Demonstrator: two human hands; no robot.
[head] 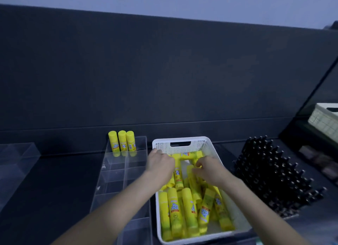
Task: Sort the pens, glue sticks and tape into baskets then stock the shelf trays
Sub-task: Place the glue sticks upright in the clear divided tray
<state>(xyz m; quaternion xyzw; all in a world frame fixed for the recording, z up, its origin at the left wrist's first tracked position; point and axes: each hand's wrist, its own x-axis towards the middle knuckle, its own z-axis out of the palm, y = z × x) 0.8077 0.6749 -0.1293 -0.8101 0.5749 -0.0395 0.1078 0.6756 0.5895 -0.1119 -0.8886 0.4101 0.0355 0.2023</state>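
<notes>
Basket (199, 144): white moulded plastic, matt, walls finely perforated. Glue sticks (175, 211): smooth yellow plastic tubes with a light sheen and printed labels; divided tray (117, 173): clear, glossy plastic that mirrors the sticks standing in it. Desk (60, 171): dark, smooth, matt; pens (274, 175): black plastic, small glints on the caps.

A broad, matt dark grey back panel (164, 71) fills most of the view. Above the panel runs a plain pale blue-grey wall (164, 1). At the panel's foot lies a smooth dark grey shelf surface (54, 180). At the panel's right end a dark slanted side board (320, 91) cuts across. Beyond the panel's upper right corner sits a small dark blurred object (333, 25), too indistinct to name.
</notes>
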